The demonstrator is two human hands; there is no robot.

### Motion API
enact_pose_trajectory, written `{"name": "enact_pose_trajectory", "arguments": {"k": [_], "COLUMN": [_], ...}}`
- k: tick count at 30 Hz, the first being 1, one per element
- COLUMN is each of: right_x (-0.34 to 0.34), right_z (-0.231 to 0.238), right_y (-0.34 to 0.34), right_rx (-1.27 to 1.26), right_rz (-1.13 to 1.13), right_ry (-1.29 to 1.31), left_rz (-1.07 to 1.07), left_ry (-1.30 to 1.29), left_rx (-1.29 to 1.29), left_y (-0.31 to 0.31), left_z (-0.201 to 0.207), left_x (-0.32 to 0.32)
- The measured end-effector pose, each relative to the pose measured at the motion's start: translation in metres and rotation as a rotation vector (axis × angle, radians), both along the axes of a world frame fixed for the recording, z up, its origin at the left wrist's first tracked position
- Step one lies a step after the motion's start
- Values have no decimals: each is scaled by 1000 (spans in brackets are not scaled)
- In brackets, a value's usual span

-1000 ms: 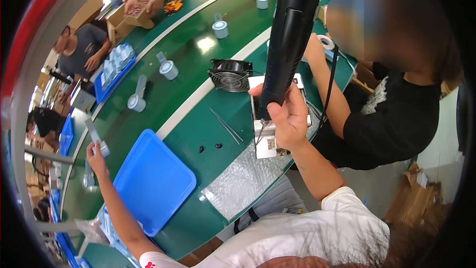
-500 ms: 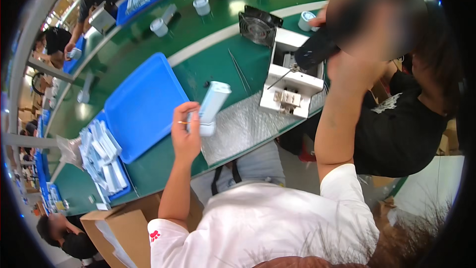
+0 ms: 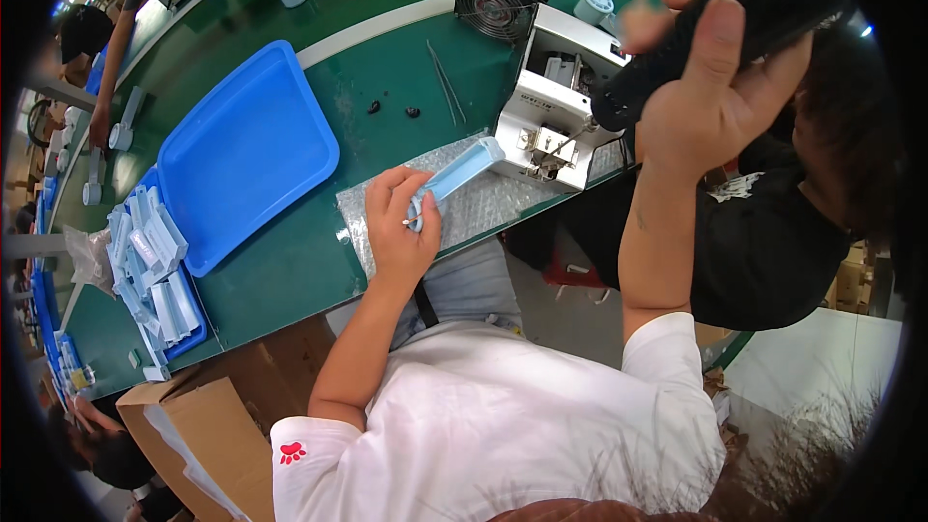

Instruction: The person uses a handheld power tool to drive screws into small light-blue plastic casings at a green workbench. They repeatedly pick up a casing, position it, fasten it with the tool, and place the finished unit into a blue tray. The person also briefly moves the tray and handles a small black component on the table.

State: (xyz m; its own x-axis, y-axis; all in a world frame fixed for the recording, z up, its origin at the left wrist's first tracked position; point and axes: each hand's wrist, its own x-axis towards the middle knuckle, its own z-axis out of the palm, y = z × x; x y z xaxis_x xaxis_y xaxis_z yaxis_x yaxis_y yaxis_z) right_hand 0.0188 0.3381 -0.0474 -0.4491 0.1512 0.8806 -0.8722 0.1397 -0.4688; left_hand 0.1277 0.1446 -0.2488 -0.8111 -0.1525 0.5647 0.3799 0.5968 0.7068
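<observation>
part in left hand, driver in right

the left hand point(image 3: 398, 232) is closed around the near, rounded end of a pale blue part point(image 3: 462, 172), the fingers curled in and little gap left between thumb and fingers. the part is a long open trough, tilted up and to the right, and held above a sheet of bubble wrap point(image 3: 360, 232). its free end is just beside the near left corner of a white machine point(image 3: 536, 101); i cannot tell whether they touch. a small, pale-tipped thing shows at the fingers, too small to name.

the right hand point(image 3: 713, 101) is partly wrapped around a thick black driver point(image 3: 633, 87), thumb along it, palm toward the camera. the driver slants down to the left, its thin shaft over the machine; i cannot tell if the tip touches. blurred fingers show on its far side, and i cannot tell whose they are.

a black fan point(image 3: 498, 2) stands behind the machine. tweezers point(image 3: 445, 87) and 2 black bits point(image 3: 414, 112) lie on the green table point(image 3: 367, 58). left of these is a blue tray point(image 3: 246, 155), with a heap of pale parts point(image 3: 155, 246) beside it. a person in a black shirt point(image 3: 764, 251) sits at the right.
</observation>
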Motion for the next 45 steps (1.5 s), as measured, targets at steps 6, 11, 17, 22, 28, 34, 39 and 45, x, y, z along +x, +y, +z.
{"name": "enact_pose_trajectory", "arguments": {"k": [6,11,17,22,28,34,39,45], "right_x": [18,55,33,17,19,18,14,27], "right_z": [-19,-14,-24,-36,-39,-39,-56,-56], "right_y": [5,4,-26,-41,-47,-48,-47,-45], "right_rx": [-256,-370,-486,-456,-483,-455,-566,-633], "right_rz": [183,499,459,262,303,323,603,487], "right_ry": [-128,-429,-432,-479,-482,-483,-247,-331], "left_rz": [-66,-117,-170,-181,-182,-185,-187,-207], "left_ry": [-1,-1,-14,-53,-63,-61,-66,-39], "left_rx": [24,77,113,125,134,138,139,109], "left_y": [-6,-6,-8,-10,-9,-9,-10,-9], "left_z": [-4,-10,-12,-12,-12,-13,-15,-17], "left_x": [7,6,5,5,3,3,6,6]}}
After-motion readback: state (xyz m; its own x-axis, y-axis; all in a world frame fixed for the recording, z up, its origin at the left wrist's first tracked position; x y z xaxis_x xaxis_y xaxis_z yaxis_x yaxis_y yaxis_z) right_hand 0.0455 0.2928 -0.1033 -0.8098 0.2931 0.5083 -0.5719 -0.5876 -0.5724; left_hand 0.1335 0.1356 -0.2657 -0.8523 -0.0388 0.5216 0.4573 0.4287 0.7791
